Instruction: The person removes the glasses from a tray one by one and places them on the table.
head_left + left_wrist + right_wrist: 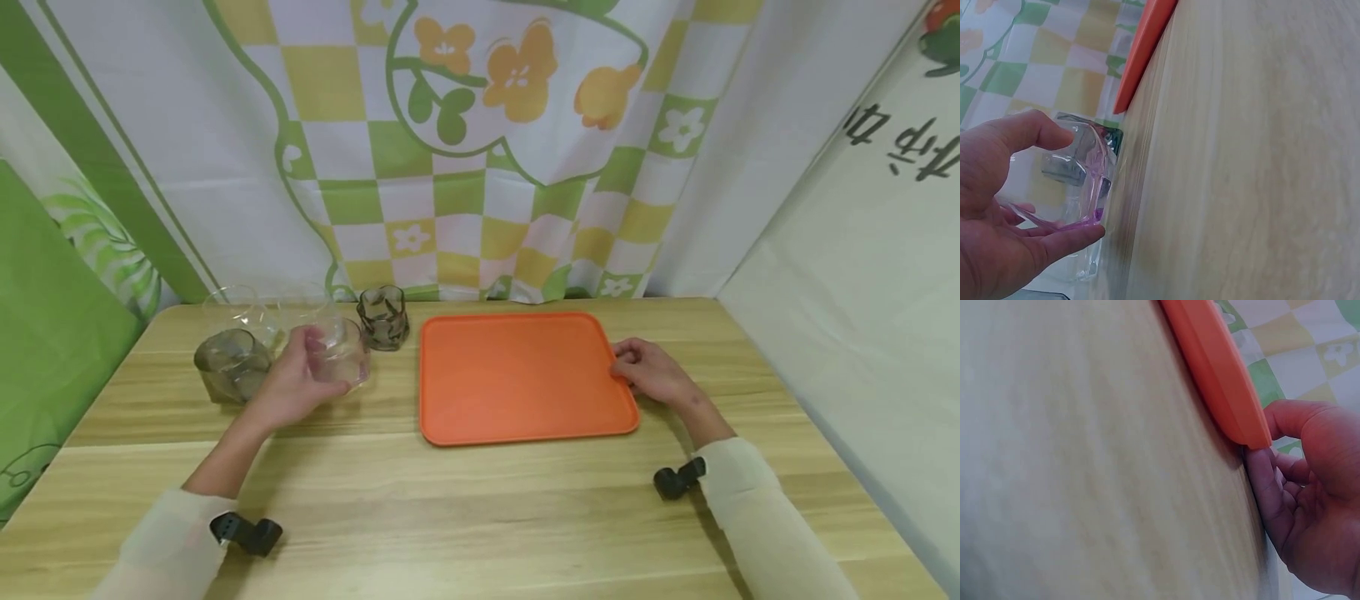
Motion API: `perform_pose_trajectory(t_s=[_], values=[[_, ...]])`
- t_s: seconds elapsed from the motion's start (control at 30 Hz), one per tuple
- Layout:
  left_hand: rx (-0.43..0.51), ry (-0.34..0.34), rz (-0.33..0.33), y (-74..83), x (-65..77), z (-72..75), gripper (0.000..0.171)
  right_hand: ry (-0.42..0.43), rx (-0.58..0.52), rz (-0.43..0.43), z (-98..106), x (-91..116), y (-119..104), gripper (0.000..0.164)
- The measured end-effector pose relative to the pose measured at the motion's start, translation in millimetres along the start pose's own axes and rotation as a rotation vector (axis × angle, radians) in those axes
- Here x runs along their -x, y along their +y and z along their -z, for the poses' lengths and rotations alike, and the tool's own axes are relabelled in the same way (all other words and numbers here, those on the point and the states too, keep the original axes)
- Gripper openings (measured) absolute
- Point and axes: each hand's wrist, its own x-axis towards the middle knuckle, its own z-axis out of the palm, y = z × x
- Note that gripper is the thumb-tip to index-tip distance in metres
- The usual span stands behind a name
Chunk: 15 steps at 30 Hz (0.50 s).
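Note:
My left hand (294,373) grips a clear, pink-tinged glass (348,357) on the left side of the table. In the left wrist view the thumb lies on one side of this faceted glass (1092,187) and the fingers curl round the other. An orange rectangular tray (525,379) lies in the middle of the table. At the tray's right edge, my right hand (654,372) pinches the rim. The right wrist view has the thumb over the tray (1229,381) and the fingertips at its underside.
A smoky glass (384,321) stands between the held glass and the tray, toward the curtain (457,200). Left of my left hand is a wide smoky glass (231,371), with clear glasses (234,307) behind it. All stand on the wooden table (450,517).

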Motion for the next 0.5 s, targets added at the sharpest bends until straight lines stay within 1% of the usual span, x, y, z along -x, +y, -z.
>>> perform_pose_trajectory(t_s=[0.27,0.5], values=[[0.005,-0.018,0.008,-0.8,0.3,0.7,0.087,0.0,-0.005,0.001,-0.4,-0.9,2.1,0.039],[-0.006,-0.018,0.011,-1.6,1.8,0.9,0.086,0.003,0.01,0.004,0.7,-1.3,2.1,0.039]])
